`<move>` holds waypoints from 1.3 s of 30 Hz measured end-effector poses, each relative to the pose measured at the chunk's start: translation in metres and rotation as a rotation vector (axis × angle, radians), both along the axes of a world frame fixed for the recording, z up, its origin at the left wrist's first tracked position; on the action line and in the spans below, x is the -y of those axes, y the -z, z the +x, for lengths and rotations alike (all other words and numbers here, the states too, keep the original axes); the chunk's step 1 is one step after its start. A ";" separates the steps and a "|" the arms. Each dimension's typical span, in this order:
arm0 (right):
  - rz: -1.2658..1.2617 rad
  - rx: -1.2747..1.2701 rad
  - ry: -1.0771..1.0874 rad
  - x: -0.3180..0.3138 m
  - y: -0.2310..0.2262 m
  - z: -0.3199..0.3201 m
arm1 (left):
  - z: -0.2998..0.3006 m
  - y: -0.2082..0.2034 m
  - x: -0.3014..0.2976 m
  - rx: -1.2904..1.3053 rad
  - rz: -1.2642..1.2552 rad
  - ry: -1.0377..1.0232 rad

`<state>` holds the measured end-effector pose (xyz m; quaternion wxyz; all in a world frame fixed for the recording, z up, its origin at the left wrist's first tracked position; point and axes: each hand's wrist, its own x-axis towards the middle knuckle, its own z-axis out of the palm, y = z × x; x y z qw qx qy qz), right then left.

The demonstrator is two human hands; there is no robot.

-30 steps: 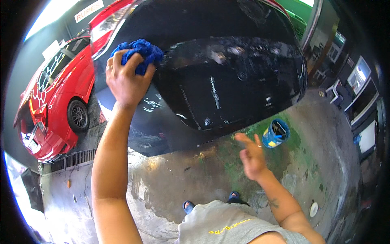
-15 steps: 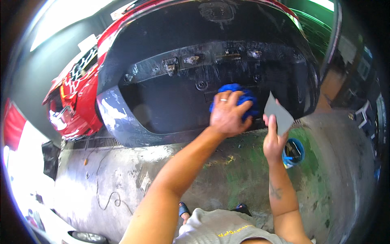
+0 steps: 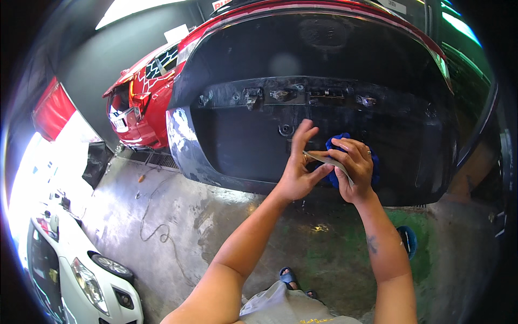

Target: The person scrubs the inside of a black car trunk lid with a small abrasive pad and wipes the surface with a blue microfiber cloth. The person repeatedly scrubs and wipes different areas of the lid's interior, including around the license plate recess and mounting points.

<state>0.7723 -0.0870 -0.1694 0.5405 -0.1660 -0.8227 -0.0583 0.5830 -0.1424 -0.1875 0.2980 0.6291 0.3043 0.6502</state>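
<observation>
In front of the dark tailgate (image 3: 243, 146), my two hands meet at a bent grey sheet of sandpaper (image 3: 335, 163). My left hand (image 3: 297, 174) pinches its left end, thumb against the sheet, with upper fingers stretched up. Curled over the other end are the fingers of my right hand (image 3: 355, 168), which wears a ring. A bunched blue cloth (image 3: 376, 171) shows behind and around my right hand; whether those fingers also grip it is hidden. Whitish smears and several metal fittings (image 3: 283, 95) mark the tailgate's recessed band.
The tailgate belongs to a red car; another red car body (image 3: 141, 108) stands at the left. A white car (image 3: 81, 275) is at lower left. On the concrete floor (image 3: 199, 227) lie a thin cable (image 3: 164, 236) and a blue bucket (image 3: 408, 243), partly behind my right forearm.
My left hand has let go of the blue cloth and come to the sandpaper. My right hand has moved left with the sheet, now bent, and the cloth is behind it. The view has shifted.
</observation>
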 end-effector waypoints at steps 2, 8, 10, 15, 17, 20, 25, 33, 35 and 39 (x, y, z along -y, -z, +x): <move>-0.020 0.026 -0.011 0.000 -0.002 -0.004 | -0.004 0.002 -0.002 -0.232 0.158 -0.235; 0.140 0.411 0.245 0.014 -0.007 0.004 | -0.040 0.003 0.038 0.107 0.106 -0.637; 0.180 0.617 0.238 0.013 -0.011 0.018 | -0.070 0.021 0.073 0.297 -0.224 -0.642; 0.286 0.679 -0.012 0.006 -0.020 -0.010 | -0.146 0.085 0.170 0.341 -0.297 -0.693; 0.284 0.703 -0.099 0.007 -0.015 -0.043 | -0.153 0.089 0.197 0.582 -0.411 -0.710; 0.315 0.649 -0.268 0.007 -0.018 -0.119 | -0.167 0.113 0.229 0.783 -0.465 -0.765; 0.354 0.600 -0.318 -0.008 -0.042 -0.257 | -0.173 0.140 0.238 0.652 -0.497 -1.040; 0.240 0.526 -0.253 -0.026 -0.060 -0.324 | -0.173 0.048 0.138 -0.041 -0.104 -1.234; 0.271 0.454 -0.283 -0.015 -0.052 -0.294 | -0.193 0.039 0.118 -0.418 -0.126 -1.278; 0.238 0.437 -0.324 -0.012 -0.036 -0.208 | -0.192 0.025 0.091 -1.019 -0.177 -1.263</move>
